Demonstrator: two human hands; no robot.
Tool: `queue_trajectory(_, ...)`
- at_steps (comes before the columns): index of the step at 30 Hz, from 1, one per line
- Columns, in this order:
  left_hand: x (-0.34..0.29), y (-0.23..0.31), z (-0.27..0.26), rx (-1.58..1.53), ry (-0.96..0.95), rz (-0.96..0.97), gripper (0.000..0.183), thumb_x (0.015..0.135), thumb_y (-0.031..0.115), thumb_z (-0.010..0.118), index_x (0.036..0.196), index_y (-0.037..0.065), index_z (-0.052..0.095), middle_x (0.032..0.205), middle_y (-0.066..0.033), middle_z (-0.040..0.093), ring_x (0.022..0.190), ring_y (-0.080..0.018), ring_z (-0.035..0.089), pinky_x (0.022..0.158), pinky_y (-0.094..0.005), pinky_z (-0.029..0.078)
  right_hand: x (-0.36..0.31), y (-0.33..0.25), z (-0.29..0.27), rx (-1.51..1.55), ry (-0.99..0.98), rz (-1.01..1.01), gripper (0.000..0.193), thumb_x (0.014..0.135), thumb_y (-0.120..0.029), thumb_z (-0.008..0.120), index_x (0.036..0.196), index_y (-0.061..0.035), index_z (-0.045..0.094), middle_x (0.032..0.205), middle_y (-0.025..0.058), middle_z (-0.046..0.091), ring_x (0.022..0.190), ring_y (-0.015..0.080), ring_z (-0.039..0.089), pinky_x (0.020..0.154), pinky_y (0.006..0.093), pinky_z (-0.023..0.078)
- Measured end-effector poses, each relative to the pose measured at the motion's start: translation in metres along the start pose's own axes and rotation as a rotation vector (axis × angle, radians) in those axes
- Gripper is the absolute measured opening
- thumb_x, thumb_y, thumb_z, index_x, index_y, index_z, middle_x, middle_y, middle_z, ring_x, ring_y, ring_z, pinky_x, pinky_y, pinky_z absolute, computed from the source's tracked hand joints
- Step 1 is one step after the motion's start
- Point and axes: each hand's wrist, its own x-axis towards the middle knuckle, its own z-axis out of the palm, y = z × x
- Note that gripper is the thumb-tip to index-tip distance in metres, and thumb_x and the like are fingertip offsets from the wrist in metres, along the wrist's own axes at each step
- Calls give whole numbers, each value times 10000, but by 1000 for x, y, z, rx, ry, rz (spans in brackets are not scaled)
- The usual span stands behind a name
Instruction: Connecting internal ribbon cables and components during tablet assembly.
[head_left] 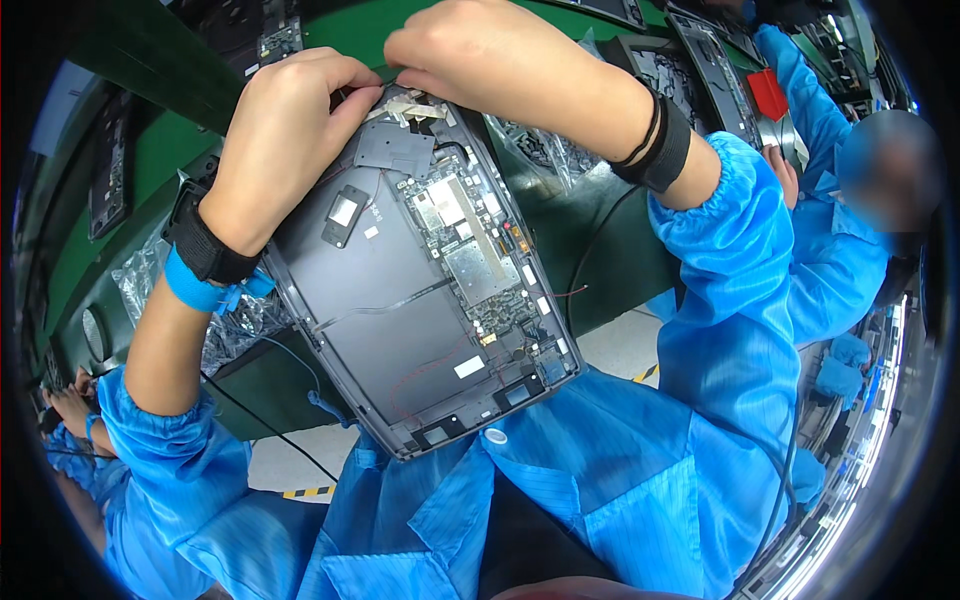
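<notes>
A dark grey tablet housing (350, 280), its inside exposed, tilts between the green bench and my blue smock. Along its right side runs a green circuit board (465, 235) with silver shields. A loose-looking black module (345, 215) lies on the bare inner left area, with a grey plate (395, 148) above it. My left hand (285, 140) is at the far left corner, thumb and forefinger pinched together. Close by, my right hand (490, 50) reaches over the far edge with curled fingers. Whatever the fingertips grip is too small or hidden. Crumpled pale tape (415, 108) sits just below them.
Clear plastic bags (545, 150) lie right of the housing, more on the left. Further device housings (715, 75) and a red bin (767, 95) stand at the right. A co-worker in a blue smock (840, 270) sits there. Thin cables (590, 240) hang about the bench.
</notes>
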Motion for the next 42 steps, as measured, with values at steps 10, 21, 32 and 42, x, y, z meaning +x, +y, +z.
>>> queue_trajectory(10,2,1,3,145,-31,85,98,786,50,687,865,-7,675,789,-146,635,748,-326,631,680,-396,509,6,5,0,57,-49,-126,84,717,-102,668,778,-48,684,706,137,662,718,310,678,652,408,549)
queue_trajectory(21,2,-1,2,78,-7,137,86,801,83,677,809,2,648,757,-133,607,736,-323,621,677,-419,520,7,9,0,96,-67,-105,86,706,-106,676,767,-46,677,696,147,661,689,322,673,641,415,550)
queue_trajectory(32,3,3,0,137,-80,57,183,793,23,674,974,-1,676,871,-158,654,802,-323,636,718,-369,512,2,10,2,86,-41,-83,65,729,-112,678,761,-56,669,747,119,678,735,298,676,663,399,548)
queue_trajectory(42,-21,35,-21,271,-236,367,398,726,6,665,1120,-37,627,1116,-144,641,998,-316,616,877,-396,515,-38,5,-34,171,363,-105,85,767,-84,694,850,-73,685,850,61,678,804,259,653,684,372,533)
